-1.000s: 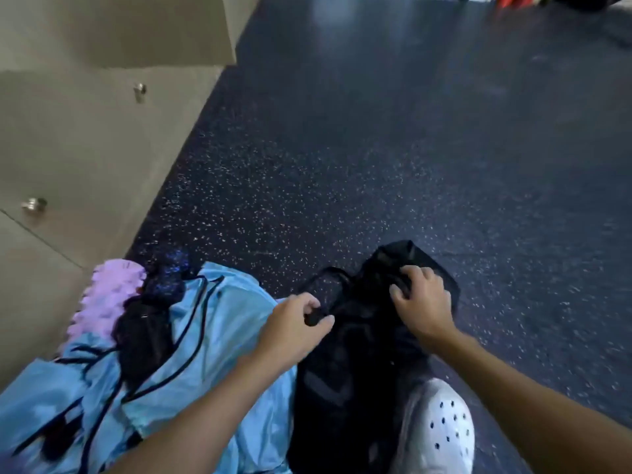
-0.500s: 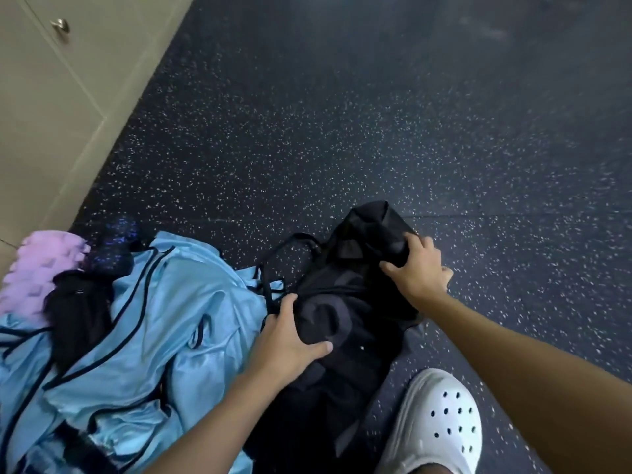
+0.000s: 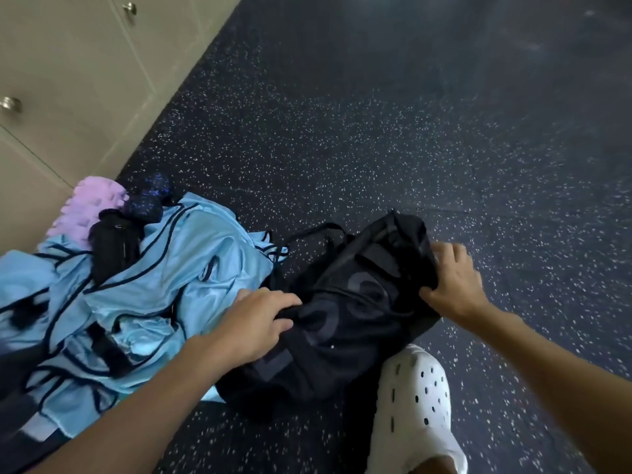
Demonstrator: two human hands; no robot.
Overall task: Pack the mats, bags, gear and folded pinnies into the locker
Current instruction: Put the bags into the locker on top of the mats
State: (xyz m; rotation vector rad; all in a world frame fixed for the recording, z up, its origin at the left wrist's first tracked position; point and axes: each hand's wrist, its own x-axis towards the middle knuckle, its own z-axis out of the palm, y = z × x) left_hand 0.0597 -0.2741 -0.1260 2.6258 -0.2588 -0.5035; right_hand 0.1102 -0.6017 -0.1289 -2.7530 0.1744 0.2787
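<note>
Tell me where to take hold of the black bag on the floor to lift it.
Probably the gathered top end of the black bag, coming from the right, where the right hand grips it. The fabric bunches there into a firm handful, while the body lies slack. The blue pinnies crowd its left side, where the left hand holds loose cloth.

Dim, soft light; glare on far floor (image 3: 393, 25); blurred, curved edges.
</note>
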